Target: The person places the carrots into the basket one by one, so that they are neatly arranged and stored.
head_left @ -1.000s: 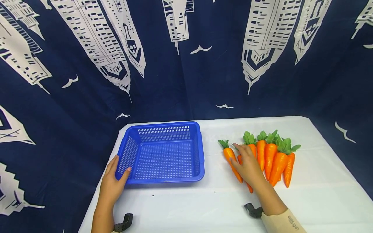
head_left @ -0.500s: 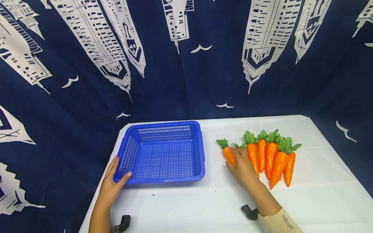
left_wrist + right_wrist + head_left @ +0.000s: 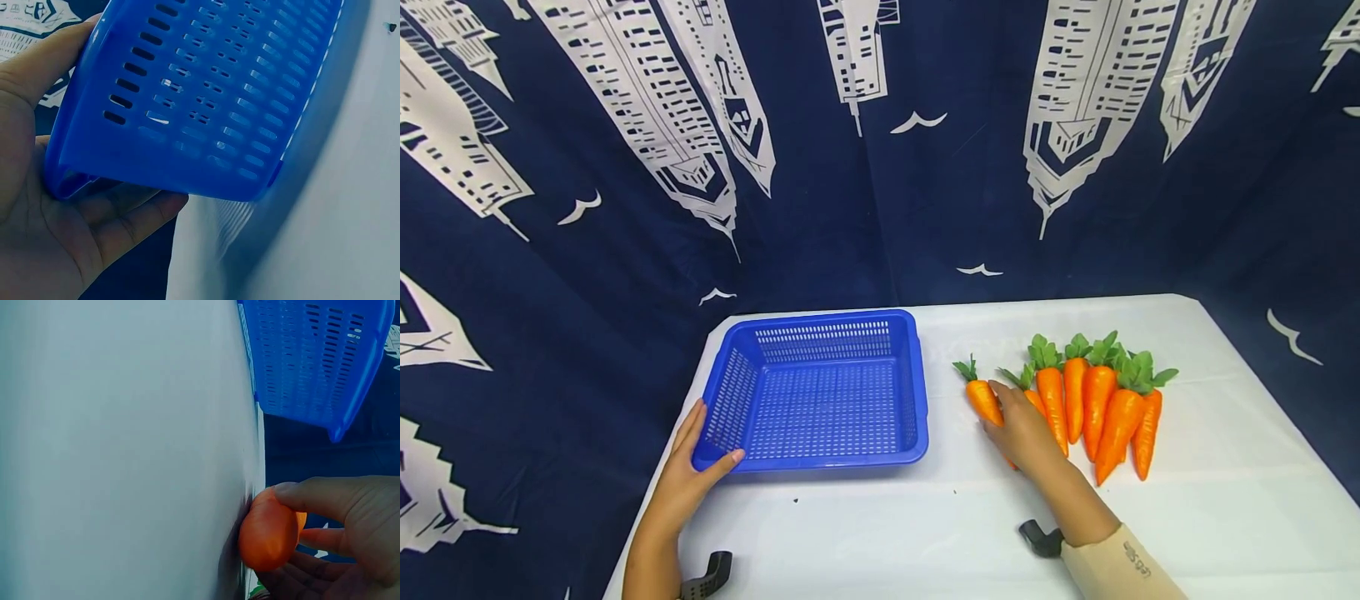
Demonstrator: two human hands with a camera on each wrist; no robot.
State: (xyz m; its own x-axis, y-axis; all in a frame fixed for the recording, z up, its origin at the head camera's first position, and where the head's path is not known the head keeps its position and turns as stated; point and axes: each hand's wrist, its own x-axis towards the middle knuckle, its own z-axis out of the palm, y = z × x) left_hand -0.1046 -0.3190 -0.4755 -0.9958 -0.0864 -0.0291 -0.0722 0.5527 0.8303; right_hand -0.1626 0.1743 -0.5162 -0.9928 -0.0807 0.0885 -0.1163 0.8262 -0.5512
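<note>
In the head view, my right hand (image 3: 1026, 433) pinches the leftmost carrot (image 3: 983, 400), which lies on the table with its green top pointing away. The right wrist view shows the thumb on one side of this carrot (image 3: 269, 532) and the fingers on the other; the hand hides part of it. My left hand (image 3: 688, 479) holds the near left corner of a blue plastic basket (image 3: 831, 464). In the left wrist view, the thumb lies over the rim of the basket (image 3: 187, 112) and the fingers are beneath it. No carrots are inside the basket.
Several more carrots (image 3: 1099, 408) with leafy tops lie in a row right of my right hand, some overlapping. They share a white-covered table (image 3: 880, 533) with the basket. Behind the table hangs a dark blue cloth (image 3: 910, 217) printed with white buildings and birds.
My right hand has moved slightly left from above the carrots and taken hold of the leftmost one. That carrot has shifted a little left. The left hand stays at the basket's corner.
</note>
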